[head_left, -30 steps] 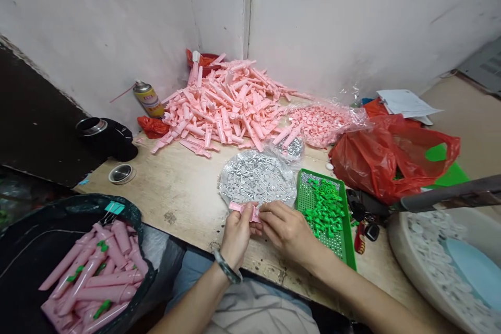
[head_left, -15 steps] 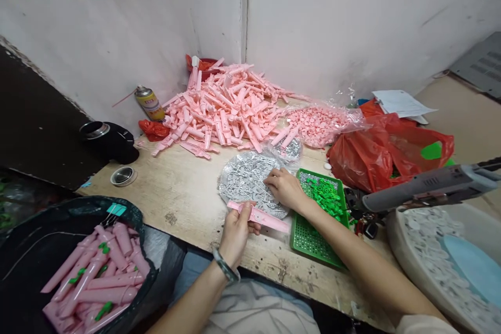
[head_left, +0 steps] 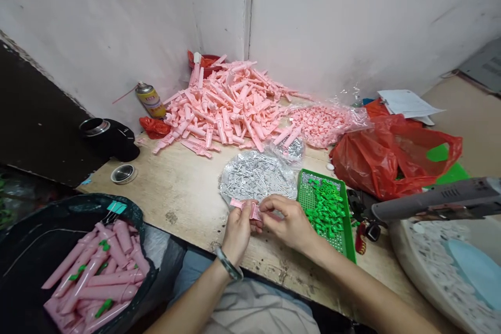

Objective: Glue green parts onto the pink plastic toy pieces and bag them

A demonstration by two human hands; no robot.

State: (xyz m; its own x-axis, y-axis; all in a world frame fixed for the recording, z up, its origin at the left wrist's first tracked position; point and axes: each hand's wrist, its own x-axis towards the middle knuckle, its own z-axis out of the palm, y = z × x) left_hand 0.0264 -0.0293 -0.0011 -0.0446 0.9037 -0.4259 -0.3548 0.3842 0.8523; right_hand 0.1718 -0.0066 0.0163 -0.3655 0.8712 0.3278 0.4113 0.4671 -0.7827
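Note:
My left hand (head_left: 238,225) grips a long pink plastic shell (head_left: 237,203) above the front of the table. The fingers of my right hand (head_left: 287,219) are pinched together at the shell's right part; whatever small piece they hold is hidden. Just beyond both hands lies a clear bag of grey parts with metal rods (head_left: 256,175). A green perforated tray (head_left: 349,240) with small green plastic pieces (head_left: 325,203) stands right of my right hand.
Pink shells are heaped (head_left: 230,104) at the back, beside a bag of small pink parts (head_left: 323,122). A dark tub (head_left: 135,209) with pink tubes sits front left. A red plastic bag (head_left: 376,156), a grey power tool (head_left: 430,198) and a large pale basin (head_left: 407,261) are rightward.
My right hand has left the bag of grey parts and come down toward me to the pink shell. My left hand still holds the shell, in nearly the same place.

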